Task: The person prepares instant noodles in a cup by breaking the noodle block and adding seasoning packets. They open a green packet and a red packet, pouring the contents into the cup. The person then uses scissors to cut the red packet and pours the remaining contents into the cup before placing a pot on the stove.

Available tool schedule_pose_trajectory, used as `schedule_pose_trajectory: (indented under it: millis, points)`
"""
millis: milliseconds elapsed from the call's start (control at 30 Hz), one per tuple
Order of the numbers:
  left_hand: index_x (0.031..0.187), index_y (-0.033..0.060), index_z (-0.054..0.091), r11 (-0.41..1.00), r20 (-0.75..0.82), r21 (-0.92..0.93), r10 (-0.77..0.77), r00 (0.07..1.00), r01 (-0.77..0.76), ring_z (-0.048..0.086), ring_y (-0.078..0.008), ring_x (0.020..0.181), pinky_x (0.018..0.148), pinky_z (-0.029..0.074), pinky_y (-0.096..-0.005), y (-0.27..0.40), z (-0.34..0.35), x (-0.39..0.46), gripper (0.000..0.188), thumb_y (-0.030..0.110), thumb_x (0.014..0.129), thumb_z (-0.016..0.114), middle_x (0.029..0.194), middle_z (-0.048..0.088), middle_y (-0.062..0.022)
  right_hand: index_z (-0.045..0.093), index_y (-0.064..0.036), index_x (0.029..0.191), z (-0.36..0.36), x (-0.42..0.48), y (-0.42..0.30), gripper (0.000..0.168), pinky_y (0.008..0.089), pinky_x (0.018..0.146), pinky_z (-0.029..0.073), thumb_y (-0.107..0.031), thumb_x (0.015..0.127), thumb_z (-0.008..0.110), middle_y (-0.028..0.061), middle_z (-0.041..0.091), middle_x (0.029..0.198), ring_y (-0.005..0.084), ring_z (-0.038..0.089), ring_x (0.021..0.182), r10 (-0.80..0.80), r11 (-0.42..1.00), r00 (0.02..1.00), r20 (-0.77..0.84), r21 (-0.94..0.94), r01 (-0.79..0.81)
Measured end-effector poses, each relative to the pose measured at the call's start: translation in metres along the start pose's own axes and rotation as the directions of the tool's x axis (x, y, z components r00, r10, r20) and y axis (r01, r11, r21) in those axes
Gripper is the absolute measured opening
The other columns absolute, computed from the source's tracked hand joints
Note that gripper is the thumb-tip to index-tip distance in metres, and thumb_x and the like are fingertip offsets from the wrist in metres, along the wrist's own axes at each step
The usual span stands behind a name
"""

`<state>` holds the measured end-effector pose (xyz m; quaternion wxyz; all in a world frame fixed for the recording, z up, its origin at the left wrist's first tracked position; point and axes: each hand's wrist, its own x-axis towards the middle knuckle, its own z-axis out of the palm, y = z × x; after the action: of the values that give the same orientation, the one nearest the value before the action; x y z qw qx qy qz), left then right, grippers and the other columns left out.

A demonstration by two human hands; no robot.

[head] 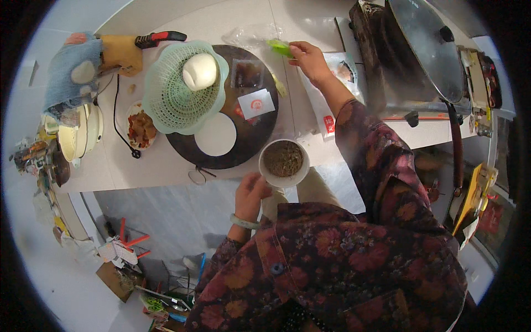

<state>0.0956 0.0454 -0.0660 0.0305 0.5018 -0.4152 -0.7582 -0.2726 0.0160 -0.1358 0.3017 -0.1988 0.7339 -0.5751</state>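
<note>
My right hand (309,58) reaches to the back of the counter, its fingers closed on a bright green object (280,48), perhaps a piece of leafy vegetable. My left hand (250,191) is at the counter's front edge, beside a white tub (284,182) of brown dried plant matter (283,158); whether it touches the tub is unclear. Left of that, a round dark board (253,137) bears a white disc (215,134), a small printed packet (256,104) and a clear tray (247,74) of dark contents. A green plastic colander (166,99) holding a white bowl (200,72) overlaps the board.
Crumpled clear plastic (253,35) lies behind the board. A printed plastic bag (327,112) rests under my right forearm, near a stove (390,83) and a large glass lid (431,50). On the left are a plate of food (141,126), a black plug (135,153) and cream basins (81,133).
</note>
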Motion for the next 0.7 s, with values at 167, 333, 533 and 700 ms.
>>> schedule_pose_trajectory:
  millis: [167,333,533,700]
  points:
    - [0.115,-0.0001,0.052,0.999,0.041,0.045,-0.012,0.999,0.01,0.063,-0.0146,0.078,0.069,0.055,-0.0312,0.002,-0.005,0.003,0.031,0.021,0.094,0.057,0.097,0.061,-0.0072,0.051,-0.006,0.127,-0.019,-0.03,-0.042,0.042,0.0415,0.088,0.048,-0.021,0.089,0.058,0.0228,0.055,0.119,0.0373,0.059,0.101,-0.265,0.673,0.95,0.164,-0.674,0.304]
    - [0.118,0.0011,0.05,0.999,0.063,0.026,0.03,0.998,-0.032,0.064,-0.0157,0.081,0.07,0.056,-0.0319,0.001,-0.004,0.007,0.031,0.02,0.094,0.056,0.1,0.06,-0.0079,0.049,-0.01,0.13,-0.045,-0.102,-0.051,0.042,0.0403,0.093,0.045,-0.014,0.089,0.058,0.0197,0.051,0.127,0.0379,0.053,0.113,-0.353,0.628,0.895,0.273,-0.64,0.443]
    - [0.117,0.0016,0.048,0.999,0.087,0.05,0.001,0.996,-0.005,0.064,-0.0164,0.082,0.071,0.056,-0.0314,0.004,-0.002,0.009,0.03,0.021,0.094,0.054,0.101,0.059,-0.0081,0.055,-0.002,0.119,-0.042,-0.168,-0.022,0.031,0.0367,0.084,0.049,-0.006,0.088,0.057,0.0188,0.059,0.112,0.0329,0.06,0.098,-0.289,0.851,0.957,0.04,-0.447,0.275]
    - [0.117,0.0017,0.048,1.0,0.082,0.018,0.012,0.997,-0.013,0.064,-0.0162,0.081,0.07,0.056,-0.0309,0.005,0.0,0.007,0.03,0.021,0.095,0.054,0.102,0.059,-0.0082,0.06,0.0,0.107,-0.033,-0.26,0.028,0.025,0.0386,0.073,0.051,0.002,0.083,0.055,0.0195,0.062,0.092,0.0357,0.062,0.084,-0.063,0.927,0.99,0.125,-0.361,0.104]
